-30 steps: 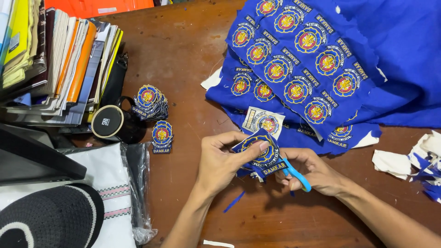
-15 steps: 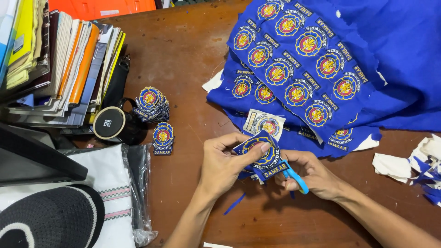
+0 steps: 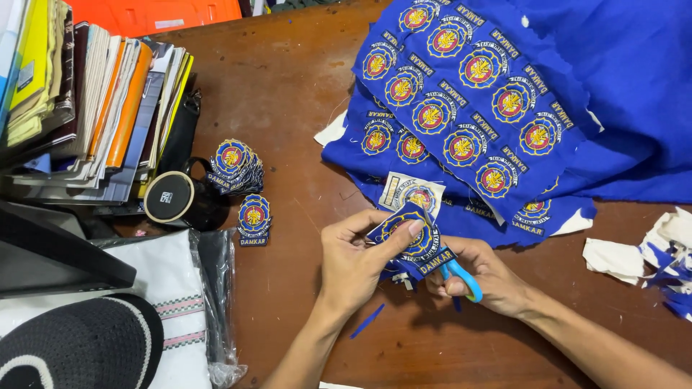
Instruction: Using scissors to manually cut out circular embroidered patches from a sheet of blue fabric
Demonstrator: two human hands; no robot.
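My left hand (image 3: 357, 259) pinches a blue embroidered patch (image 3: 414, 241) between thumb and fingers, just above the wooden table (image 3: 288, 94). My right hand (image 3: 486, 277) grips small blue-handled scissors (image 3: 461, 277) whose blades sit under the patch's edge. Right behind the hands lies a large blue cloth (image 3: 504, 108) covered with several rows of the same round emblem. A cut-out patch with white backing (image 3: 414, 193) rests on its near edge.
A pile of finished patches (image 3: 234, 166) and a single one (image 3: 254, 220) lie beside a dark mug (image 3: 176, 202). Stacked books (image 3: 94, 108) fill the left. A black cap (image 3: 79, 346), bagged white cloth (image 3: 173, 288) and fabric scraps (image 3: 649, 256) lie around.
The patch has turned slightly in my left hand and the scissors have shifted along its edge. Nothing else on the table has moved.
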